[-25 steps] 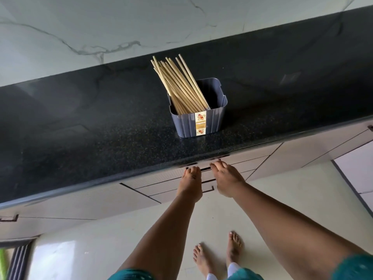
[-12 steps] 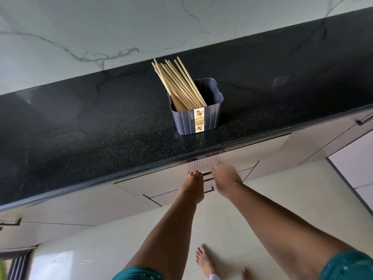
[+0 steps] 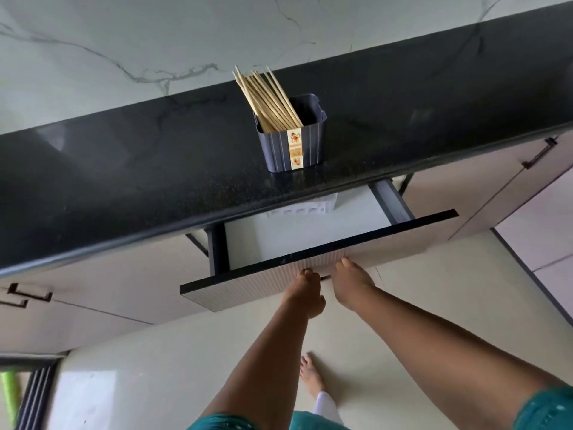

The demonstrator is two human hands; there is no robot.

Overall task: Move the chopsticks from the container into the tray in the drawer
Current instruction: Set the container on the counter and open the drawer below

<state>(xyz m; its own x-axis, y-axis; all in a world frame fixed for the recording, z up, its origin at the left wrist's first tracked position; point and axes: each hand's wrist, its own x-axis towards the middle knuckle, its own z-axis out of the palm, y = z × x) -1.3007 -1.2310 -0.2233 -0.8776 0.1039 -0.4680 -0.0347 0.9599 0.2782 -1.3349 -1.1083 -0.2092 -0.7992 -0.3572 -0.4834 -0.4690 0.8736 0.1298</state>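
A bundle of wooden chopsticks [image 3: 266, 97] leans to the left inside a grey ribbed container [image 3: 305, 141] that stands near the front edge of the black counter [image 3: 124, 169]. Below it the drawer [image 3: 310, 274] stands partly pulled out, showing a pale floor inside. A white tray [image 3: 310, 207] shows at the drawer's back, mostly hidden under the counter's edge. My left hand [image 3: 305, 291] and my right hand [image 3: 350, 282] grip the handle on the ribbed drawer front, side by side, fingers curled under it.
A marble wall rises behind the counter. Closed cabinet fronts flank the drawer, with black handles at the left [image 3: 29, 296] and right [image 3: 539, 155]. Beneath lies pale tiled floor with my bare foot [image 3: 310, 375] on it.
The drawer has slid out from shut to partly open, both hands drawing back toward me with the handle. The tray has come into view inside it.
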